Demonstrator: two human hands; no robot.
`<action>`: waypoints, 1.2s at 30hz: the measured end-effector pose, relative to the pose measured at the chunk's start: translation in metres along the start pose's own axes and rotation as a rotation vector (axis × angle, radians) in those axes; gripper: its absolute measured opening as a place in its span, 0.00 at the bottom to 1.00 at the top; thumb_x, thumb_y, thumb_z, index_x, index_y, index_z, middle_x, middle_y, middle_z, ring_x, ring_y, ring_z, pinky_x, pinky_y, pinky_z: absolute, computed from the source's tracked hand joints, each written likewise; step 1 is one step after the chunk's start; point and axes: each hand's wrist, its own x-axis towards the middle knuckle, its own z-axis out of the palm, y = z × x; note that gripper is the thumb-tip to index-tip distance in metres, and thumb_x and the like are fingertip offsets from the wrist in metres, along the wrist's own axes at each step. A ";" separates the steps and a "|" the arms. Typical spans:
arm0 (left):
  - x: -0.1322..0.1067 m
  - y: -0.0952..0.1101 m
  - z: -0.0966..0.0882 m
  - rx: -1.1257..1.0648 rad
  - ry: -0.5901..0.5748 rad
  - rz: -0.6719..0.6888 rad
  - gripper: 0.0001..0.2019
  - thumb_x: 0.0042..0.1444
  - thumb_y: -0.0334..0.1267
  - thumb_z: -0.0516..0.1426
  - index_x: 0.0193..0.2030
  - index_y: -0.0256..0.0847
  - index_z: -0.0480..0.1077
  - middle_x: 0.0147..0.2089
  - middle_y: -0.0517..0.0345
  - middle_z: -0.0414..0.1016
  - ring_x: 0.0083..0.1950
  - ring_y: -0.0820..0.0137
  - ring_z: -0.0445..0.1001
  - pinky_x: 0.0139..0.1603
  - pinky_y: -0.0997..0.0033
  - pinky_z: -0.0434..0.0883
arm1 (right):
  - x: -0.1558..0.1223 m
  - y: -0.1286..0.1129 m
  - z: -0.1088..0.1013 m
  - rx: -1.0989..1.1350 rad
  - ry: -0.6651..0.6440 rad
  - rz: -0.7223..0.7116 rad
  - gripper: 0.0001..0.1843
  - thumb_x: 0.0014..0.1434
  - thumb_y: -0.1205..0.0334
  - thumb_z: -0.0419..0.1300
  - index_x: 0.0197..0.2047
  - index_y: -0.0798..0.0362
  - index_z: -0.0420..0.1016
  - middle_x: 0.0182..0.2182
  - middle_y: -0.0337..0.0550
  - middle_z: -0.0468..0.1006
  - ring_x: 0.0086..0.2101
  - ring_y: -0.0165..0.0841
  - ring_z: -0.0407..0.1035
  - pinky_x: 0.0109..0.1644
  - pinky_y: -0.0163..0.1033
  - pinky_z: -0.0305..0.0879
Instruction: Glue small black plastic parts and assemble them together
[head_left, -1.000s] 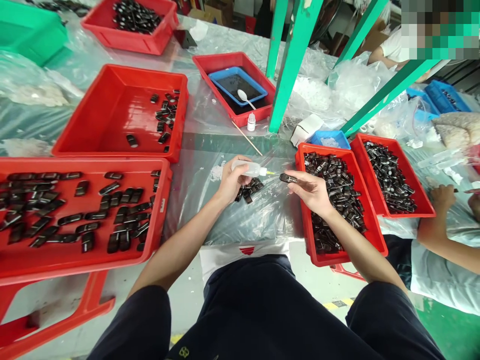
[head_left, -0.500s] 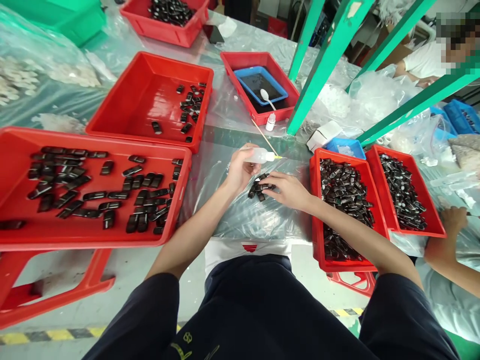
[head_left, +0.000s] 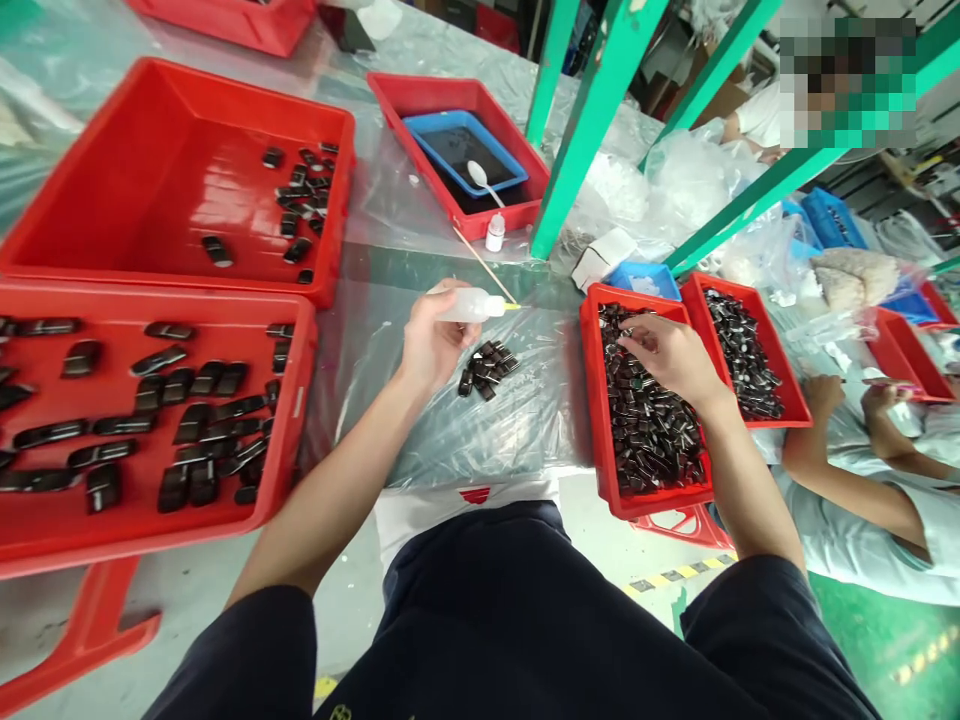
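Note:
A white squeeze bottle (head_left: 471, 304) with a thin yellow nozzle lies sideways in my left hand (head_left: 433, 340), fingers wrapped round it. Below the nozzle, a small pile of black, glossy pieces (head_left: 489, 368) rests on the plastic-covered table. My right hand (head_left: 671, 358) is over a red bin (head_left: 611, 490) full of similar black pieces. Its thumb and index finger are curved, with a gap between them, and nothing held is visible; its other fingers are partly hidden.
On the left, two red trays (head_left: 296, 400) (head_left: 97, 170) hold scattered black pieces. A red tray (head_left: 375, 100) with a blue tray (head_left: 420, 125) and spoon (head_left: 478, 175), a small bottle (head_left: 495, 233) and green posts (head_left: 592, 110) stand ahead. A co-worker's arms (head_left: 855, 490) are at right.
My right hand has left the small pile and moved right, over the red bin. The bottle stays in my left hand. The whole view has shifted toward the right.

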 end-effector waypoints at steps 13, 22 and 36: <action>-0.006 -0.005 0.003 0.083 -0.033 -0.051 0.14 0.44 0.49 0.64 0.30 0.42 0.73 0.20 0.62 0.65 0.20 0.74 0.60 0.22 0.72 0.56 | -0.016 0.000 0.042 -0.106 -0.291 0.232 0.06 0.69 0.59 0.64 0.42 0.51 0.81 0.38 0.45 0.85 0.38 0.40 0.78 0.36 0.39 0.59; -0.006 -0.005 0.003 0.062 -0.019 -0.069 0.13 0.44 0.48 0.64 0.30 0.41 0.73 0.21 0.62 0.64 0.21 0.74 0.60 0.23 0.73 0.57 | -0.023 0.003 0.033 0.634 -0.051 0.208 0.18 0.61 0.45 0.69 0.39 0.50 0.72 0.30 0.39 0.78 0.28 0.32 0.70 0.33 0.38 0.62; -0.005 -0.007 -0.001 0.054 -0.024 -0.075 0.13 0.45 0.47 0.64 0.31 0.41 0.73 0.20 0.63 0.65 0.20 0.75 0.60 0.23 0.74 0.58 | -0.005 -0.053 0.045 0.787 -0.094 0.003 0.17 0.73 0.49 0.54 0.50 0.53 0.76 0.35 0.42 0.80 0.31 0.31 0.71 0.37 0.38 0.66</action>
